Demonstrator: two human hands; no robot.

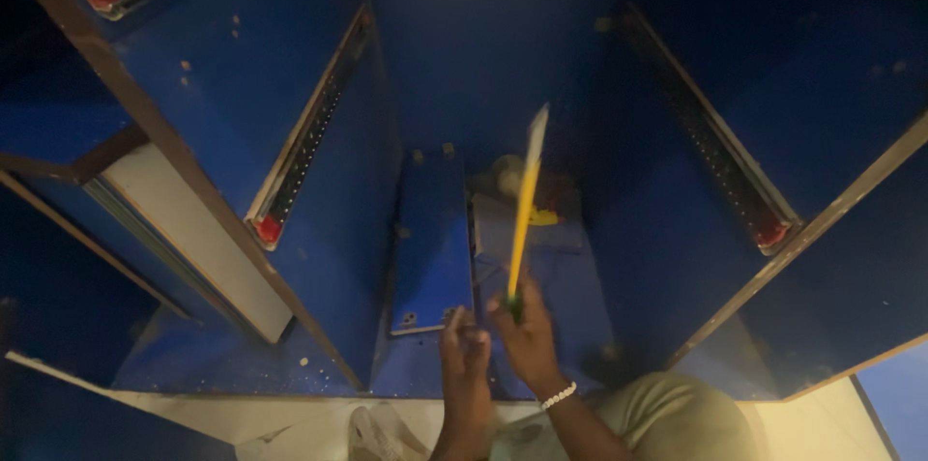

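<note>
**Screwdriver held upright inside the blue cabinet, panel still lying loose**

Head view: Screwdriver (523,219), with a yellow shaft and a pale tip, stands nearly upright at the middle of the picture, its tip toward 12 o'clock. The right hand (527,331) has its grip pressed together around the lower end of the tool, a beaded bracelet (558,395) at the wrist. The left hand (465,345) sits just beside it at 9 o'clock, fingers curled near the tool's base; whether that grip pinches anything I cannot tell.

A loose blue panel (432,239) lies flat on the cabinet floor (570,277) at 10 o'clock from the hands, with small holes at its near corners. Metal drawer rails (307,137) are already mounted on both side walls. Judging from this, the rails are fitted, while the panel is not yet fixed in place.
</note>
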